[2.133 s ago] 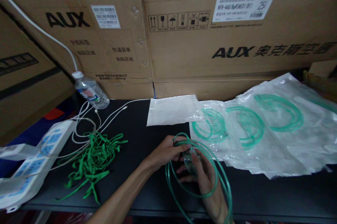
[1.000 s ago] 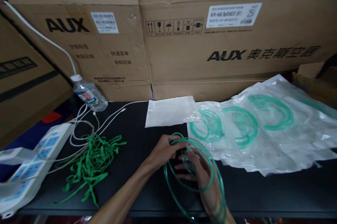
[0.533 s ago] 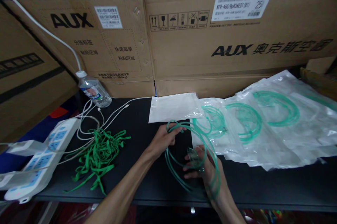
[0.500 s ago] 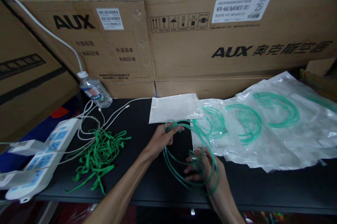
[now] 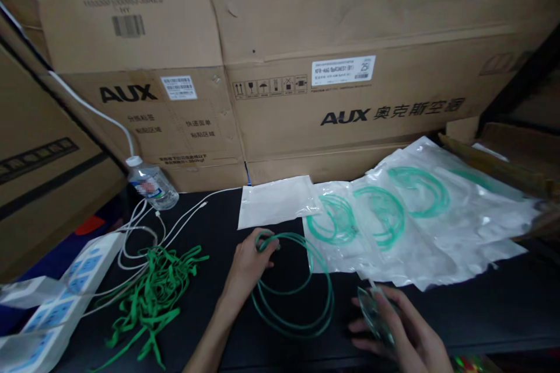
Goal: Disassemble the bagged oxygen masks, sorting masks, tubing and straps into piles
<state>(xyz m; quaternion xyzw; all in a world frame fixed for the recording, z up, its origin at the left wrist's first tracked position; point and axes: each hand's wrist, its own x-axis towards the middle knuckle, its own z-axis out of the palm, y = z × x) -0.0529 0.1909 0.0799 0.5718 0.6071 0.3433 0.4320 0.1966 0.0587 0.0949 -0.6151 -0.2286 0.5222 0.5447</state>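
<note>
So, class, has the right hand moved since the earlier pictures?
Yes: the right hand has moved rightward, farther from the plain white packet.

We cannot make out the shape of the clear piece point(image 5: 371, 312) at five o'clock: it is blurred, and the right hand's grip point(image 5: 411, 326) covers part of it, its wrist lost past the bottom edge. Near six o'clock the left hand's grip point(image 5: 249, 265) hides a stretch of the green tubing point(image 5: 331, 297), so we cannot trace its ends. The power strip point(image 5: 72, 303) runs out of frame at eight o'clock. At nine we see the bottle point(image 5: 154, 187) with its label pixelated, and at one the white label's point(image 5: 343, 71) smallest print defeats us.
</note>
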